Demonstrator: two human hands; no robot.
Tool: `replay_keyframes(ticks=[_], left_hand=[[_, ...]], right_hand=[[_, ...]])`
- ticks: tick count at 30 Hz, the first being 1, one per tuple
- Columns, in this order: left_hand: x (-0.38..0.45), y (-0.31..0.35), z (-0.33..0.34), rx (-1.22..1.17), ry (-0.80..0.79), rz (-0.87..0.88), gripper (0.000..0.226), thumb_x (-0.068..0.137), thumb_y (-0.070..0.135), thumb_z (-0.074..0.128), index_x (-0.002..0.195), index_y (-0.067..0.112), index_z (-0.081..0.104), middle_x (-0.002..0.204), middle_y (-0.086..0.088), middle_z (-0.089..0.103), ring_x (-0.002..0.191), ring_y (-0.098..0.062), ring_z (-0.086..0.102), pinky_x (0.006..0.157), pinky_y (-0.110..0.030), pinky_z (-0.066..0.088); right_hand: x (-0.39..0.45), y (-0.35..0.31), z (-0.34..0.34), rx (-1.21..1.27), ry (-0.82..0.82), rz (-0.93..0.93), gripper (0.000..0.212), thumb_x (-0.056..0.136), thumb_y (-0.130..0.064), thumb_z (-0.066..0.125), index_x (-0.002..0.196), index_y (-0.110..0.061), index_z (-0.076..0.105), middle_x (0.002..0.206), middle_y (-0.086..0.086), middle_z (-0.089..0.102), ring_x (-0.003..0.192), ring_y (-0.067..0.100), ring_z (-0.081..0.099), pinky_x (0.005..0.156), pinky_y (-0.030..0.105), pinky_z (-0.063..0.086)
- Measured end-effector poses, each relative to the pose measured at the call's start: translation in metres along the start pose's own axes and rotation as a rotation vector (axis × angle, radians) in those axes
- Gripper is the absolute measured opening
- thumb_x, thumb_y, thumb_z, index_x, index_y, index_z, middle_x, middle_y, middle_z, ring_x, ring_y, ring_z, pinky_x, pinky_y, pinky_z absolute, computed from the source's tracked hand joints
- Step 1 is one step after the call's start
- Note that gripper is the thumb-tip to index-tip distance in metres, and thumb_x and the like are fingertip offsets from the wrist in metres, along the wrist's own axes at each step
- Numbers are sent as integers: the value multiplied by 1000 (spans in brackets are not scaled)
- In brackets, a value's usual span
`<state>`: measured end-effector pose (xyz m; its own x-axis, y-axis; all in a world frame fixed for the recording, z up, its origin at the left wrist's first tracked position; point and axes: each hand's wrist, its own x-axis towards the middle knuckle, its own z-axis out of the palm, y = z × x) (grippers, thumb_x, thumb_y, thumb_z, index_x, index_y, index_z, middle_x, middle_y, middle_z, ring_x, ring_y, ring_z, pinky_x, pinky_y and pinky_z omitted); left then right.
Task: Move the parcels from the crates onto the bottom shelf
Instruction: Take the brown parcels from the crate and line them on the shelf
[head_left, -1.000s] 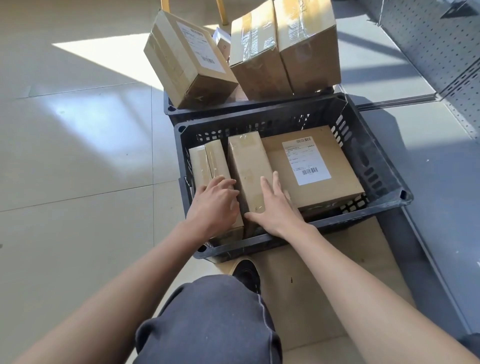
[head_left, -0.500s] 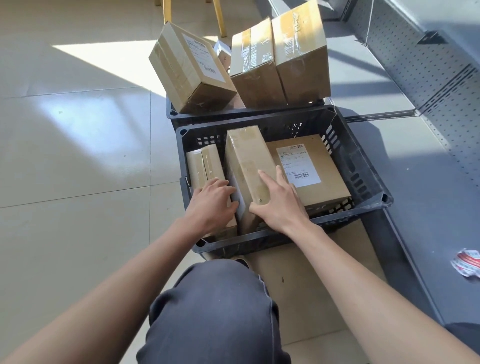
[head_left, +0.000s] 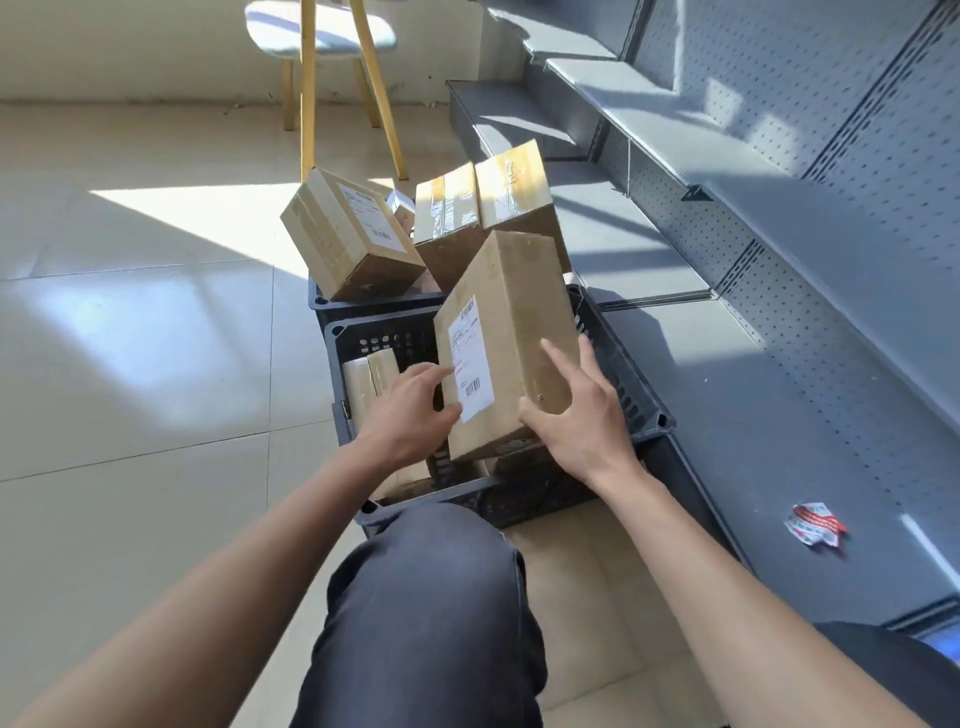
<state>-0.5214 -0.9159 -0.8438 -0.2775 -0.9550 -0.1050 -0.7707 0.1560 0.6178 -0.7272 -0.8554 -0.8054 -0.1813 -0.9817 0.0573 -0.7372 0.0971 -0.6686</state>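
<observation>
Both hands, left (head_left: 410, 410) and right (head_left: 582, 415), clamp the stiff, seemingly light parcel (head_left: 511, 343) by opposite sides, tilted above the crate (head_left: 639, 395).

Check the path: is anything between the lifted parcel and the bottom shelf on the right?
Only the near crate's right wall lies between the lifted parcel and the bottom shelf. The shelf there looks bare; a crumpled label lies nearer the person.
</observation>
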Motion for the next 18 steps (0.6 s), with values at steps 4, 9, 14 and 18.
replay_keyframes(ticks=[4, 9, 14, 18], left_hand=[[-7, 8, -1, -75, 40, -20, 64, 99, 37, 58, 156, 22, 35, 156, -1, 41, 140, -24, 39, 112, -50, 37], [-13, 9, -1, -211, 76, -112, 74, 100, 48, 55, 161, 33, 16, 168, -7, 16, 155, -27, 13, 122, -55, 16], [-15, 6, -5, -283, 126, -166, 82, 94, 63, 54, 160, 42, 10, 167, -5, 22, 147, -32, 34, 117, -62, 28], [-20, 9, -5, -367, 116, -158, 77, 93, 59, 59, 158, 40, 21, 158, -3, 40, 128, -31, 55, 108, -61, 42]], right_hand=[[-12, -3, -19, 122, 90, 8, 71, 85, -35, 71, 149, -40, 42, 167, 0, 15, 149, 13, 26, 111, 24, 27], [-19, 0, -32, 278, 164, 18, 76, 76, -58, 61, 148, -40, 44, 164, -2, 26, 148, 11, 28, 113, 31, 28], [-19, 10, -34, 395, 200, 17, 84, 73, -71, 53, 148, -34, 45, 153, -10, 45, 141, 9, 40, 115, 49, 37], [-15, 22, -27, 416, 161, 35, 76, 79, -68, 50, 148, -37, 43, 152, -12, 46, 140, 8, 42, 115, 49, 37]])
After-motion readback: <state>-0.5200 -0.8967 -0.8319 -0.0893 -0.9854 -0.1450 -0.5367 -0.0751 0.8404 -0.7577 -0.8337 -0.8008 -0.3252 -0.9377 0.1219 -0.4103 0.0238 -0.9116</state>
